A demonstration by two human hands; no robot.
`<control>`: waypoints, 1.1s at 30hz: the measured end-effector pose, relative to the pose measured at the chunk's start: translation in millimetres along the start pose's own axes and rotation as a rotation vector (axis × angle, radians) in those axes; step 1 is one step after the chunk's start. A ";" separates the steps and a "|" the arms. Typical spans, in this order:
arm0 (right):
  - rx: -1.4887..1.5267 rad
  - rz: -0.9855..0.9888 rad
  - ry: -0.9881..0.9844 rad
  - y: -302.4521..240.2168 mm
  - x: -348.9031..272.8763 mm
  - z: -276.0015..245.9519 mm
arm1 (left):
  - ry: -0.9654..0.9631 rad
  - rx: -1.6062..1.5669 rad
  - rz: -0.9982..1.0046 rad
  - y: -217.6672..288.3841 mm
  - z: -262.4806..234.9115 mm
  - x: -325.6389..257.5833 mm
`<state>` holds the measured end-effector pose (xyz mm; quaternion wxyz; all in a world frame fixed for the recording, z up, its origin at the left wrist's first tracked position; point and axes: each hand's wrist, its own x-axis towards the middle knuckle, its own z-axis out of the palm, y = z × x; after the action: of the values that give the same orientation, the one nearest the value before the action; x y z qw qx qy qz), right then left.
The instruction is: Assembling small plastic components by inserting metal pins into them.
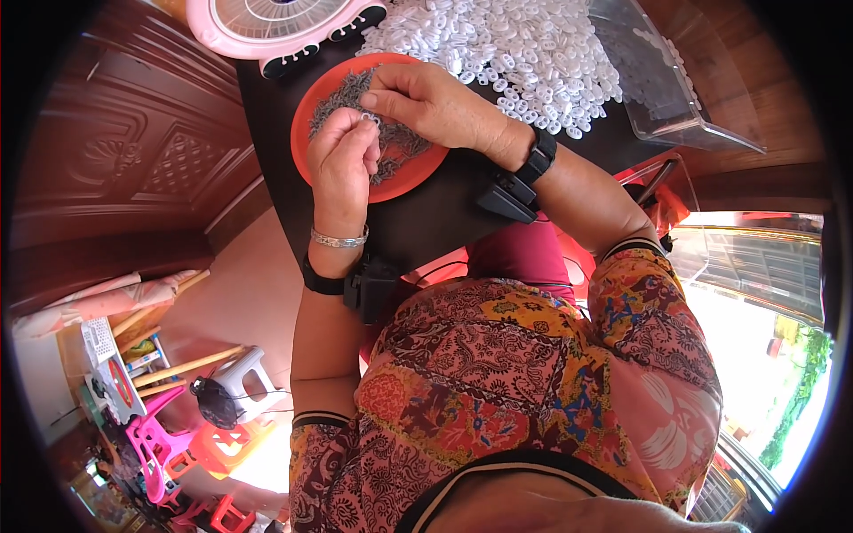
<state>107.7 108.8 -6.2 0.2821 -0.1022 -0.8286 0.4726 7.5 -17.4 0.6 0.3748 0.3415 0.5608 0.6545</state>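
Observation:
My left hand (341, 164) is closed, with a small white oval piece (370, 116) pinched between thumb and fingertips. Just beside it, my right hand (440, 105) has its thumb and fingers pressed together; anything between them is too small or hidden to make out. Both hands are above an orange-red round tray (303, 133) that holds a heap of small grey screw-like pieces (400, 147). Behind and to the right of the tray, a big pile of white oval pieces (524, 53) with holes spreads over the dark table (418, 226).
A pink fan (209, 27) stands at the table's far left. A clear plastic bin (702, 133) lies at the far right, beside the white pile. Black devices are strapped to both wrists. Stools (244, 382) and pink plastic chairs (160, 435) stand on the floor at lower left.

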 end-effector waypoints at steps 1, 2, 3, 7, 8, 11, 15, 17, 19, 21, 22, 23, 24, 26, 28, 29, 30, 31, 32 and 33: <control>0.001 -0.008 0.008 0.5 -0.2 0.2 | 0.004 0.008 -0.005 -0.1 0.3 0.2; 0.001 -0.008 0.008 -0.3 -0.3 -0.2 | 0.005 0.009 -0.005 -0.1 0.0 0.3; -0.003 0.005 -0.006 -1.7 -0.4 -0.9 | -0.002 0.012 -0.007 -0.1 -0.5 0.4; -0.065 -0.040 -0.001 -0.4 -0.1 -0.3 | -0.039 0.035 0.006 -2.7 -2.7 1.5; -0.065 -0.039 -0.001 -0.6 -0.1 -0.1 | -0.039 0.034 0.005 -2.9 -1.8 1.2; -0.135 -0.063 0.020 -2.7 -0.7 0.2 | -0.029 0.070 0.004 -3.6 1.3 0.1; -0.108 -0.048 0.049 -1.7 -1.8 5.7 | 0.008 0.074 0.002 -3.1 4.3 -2.1; -0.067 -0.061 0.077 -0.8 -2.5 9.4 | 0.029 0.056 -0.005 -2.6 5.3 -2.6; -0.089 -0.039 0.067 -3.9 -2.7 6.7 | 0.000 0.088 -0.004 -2.1 2.1 -2.1; -0.111 -0.017 0.056 -3.5 -1.8 5.0 | -0.024 0.097 -0.004 -0.8 -1.1 -0.5; -0.131 -0.038 0.055 -1.2 -0.5 4.9 | -0.043 0.108 -0.004 -0.1 -2.0 0.2; -0.152 -0.059 0.054 0.2 0.1 4.4 | -0.050 0.114 -0.011 0.3 -2.3 0.5; -0.152 -0.045 0.044 -2.4 -0.1 2.6 | -0.055 0.112 -0.009 -0.2 -2.3 0.9; -0.159 -0.047 0.029 -2.9 -0.4 0.5 | -0.058 0.138 -0.008 -1.3 -1.8 1.7; -0.170 -0.049 0.017 -3.3 -0.1 -0.4 | -0.062 0.114 -0.014 -0.2 -2.5 1.1; -0.183 -0.064 0.008 -2.8 -0.1 0.1 | -0.060 0.090 -0.023 -0.2 -2.7 1.0; -0.197 -0.078 0.000 -2.2 -0.4 0.1 | -0.070 0.067 -0.019 -1.6 -3.1 1.7; -0.205 -0.089 0.001 -1.6 -0.9 -1.3 | -0.081 0.064 -0.017 -1.3 -1.6 1.8; -0.213 -0.086 0.007 -2.5 -1.0 -3.1 | -0.054 0.055 -0.036 -0.9 -0.5 1.0; -0.205 -0.080 0.018 -3.6 -1.4 -5.6 | -0.028 0.046 -0.055 -0.6 0.8 0.9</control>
<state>112.3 110.3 -1.5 0.2960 -0.1017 -0.8736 0.3728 7.8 -16.2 0.2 0.3924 0.3437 0.5795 0.6261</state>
